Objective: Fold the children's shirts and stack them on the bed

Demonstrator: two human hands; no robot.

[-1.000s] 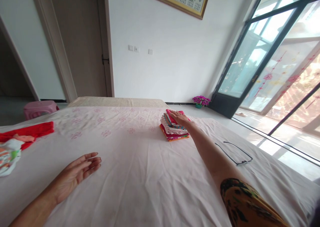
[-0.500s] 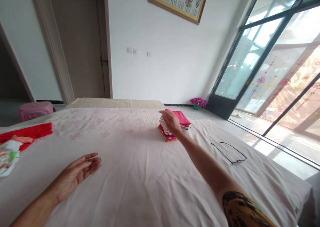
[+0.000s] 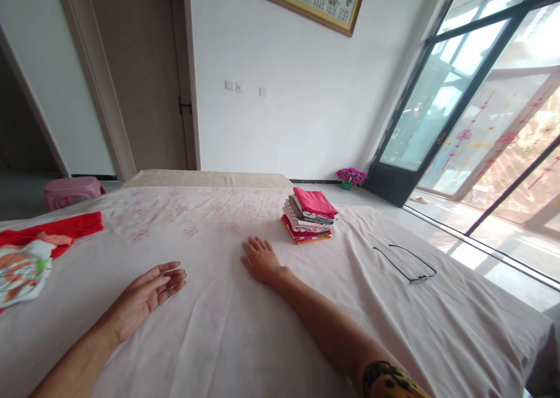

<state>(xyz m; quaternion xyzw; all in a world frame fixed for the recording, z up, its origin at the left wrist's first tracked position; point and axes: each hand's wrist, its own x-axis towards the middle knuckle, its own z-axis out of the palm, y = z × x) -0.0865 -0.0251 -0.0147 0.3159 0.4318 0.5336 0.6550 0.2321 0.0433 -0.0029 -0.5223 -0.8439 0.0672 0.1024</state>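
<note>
Just to the left of the stack (image 3: 308,218) and nearer to us, our right hand (image 3: 261,259) lies palm down on the pale sheet (image 3: 210,339), its fingers nearly straight and slightly spread; it has hold of nothing, and a strip of sheet parts it from the stack. Farther left of the stack, and nearer to us again, we have our left hand (image 3: 151,296) turned thumb side up, its fingers loosely curved and grasping nothing; we cannot tell whether it touches the sheet or hangs just over it. The stack stands upright on the sheet, its cloths folded small: a plain pink cloth (image 3: 315,202) on top, checked and patterned layers beneath, orange at the bottom. To the right of the stack, on our side, we see glasses (image 3: 409,269) with their arms unfolded. Well left of the stack, beyond our left hand, lies a loose red cloth (image 3: 85,224), and touching it a white printed cloth (image 3: 26,269). On the floor behind the stack, a little to its right, we see purple flowers (image 3: 351,176); far to its left stands a pink stool (image 3: 72,192). High above the stack hangs a framed picture (image 3: 315,2).
</note>
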